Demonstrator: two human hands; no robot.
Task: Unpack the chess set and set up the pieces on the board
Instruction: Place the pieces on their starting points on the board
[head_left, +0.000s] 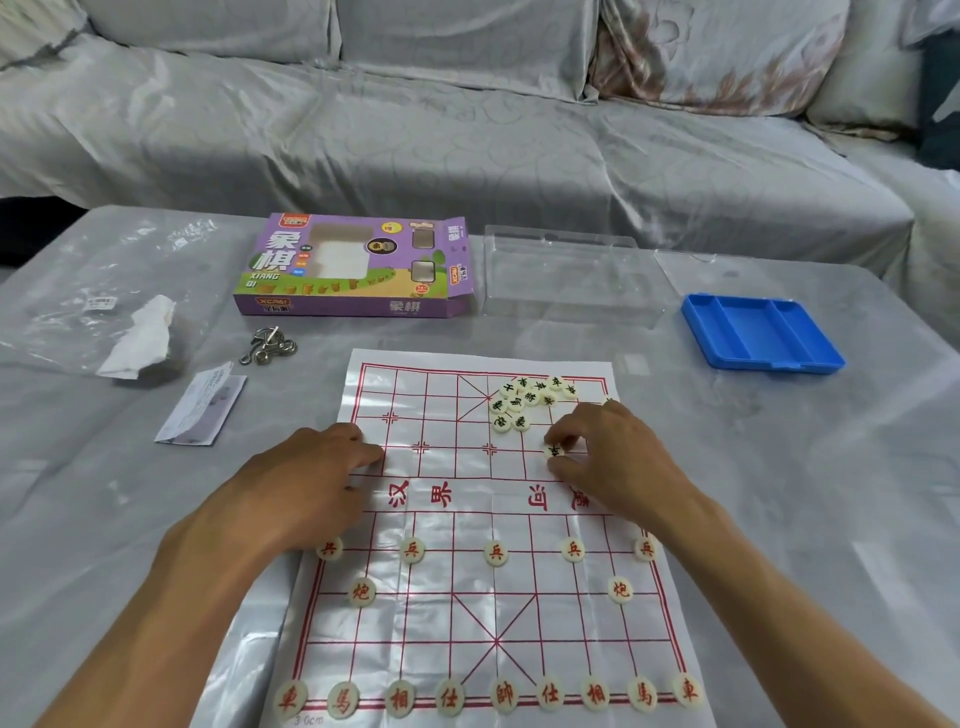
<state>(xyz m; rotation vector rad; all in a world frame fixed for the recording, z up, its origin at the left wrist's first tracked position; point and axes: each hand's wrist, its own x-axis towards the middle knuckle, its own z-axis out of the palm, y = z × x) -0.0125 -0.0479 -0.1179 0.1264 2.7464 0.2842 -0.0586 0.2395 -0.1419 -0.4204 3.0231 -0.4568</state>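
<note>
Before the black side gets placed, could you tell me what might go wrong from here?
The right hand pinches a black piece close beside the loose black pile; a sweep could scatter it. The left hand presses the thin board sheet; dragging it may shift the set red pieces.

Left hand (317, 467) flat, right hand (608, 457) pinching.

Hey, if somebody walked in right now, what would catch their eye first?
Probably the white paper board with red grid lines, its red-lettered round pieces ranked along the near side. Next, the right hand pinching one black-lettered round piece below the far-right heap, then the bright blue plastic tray at far right.
</note>
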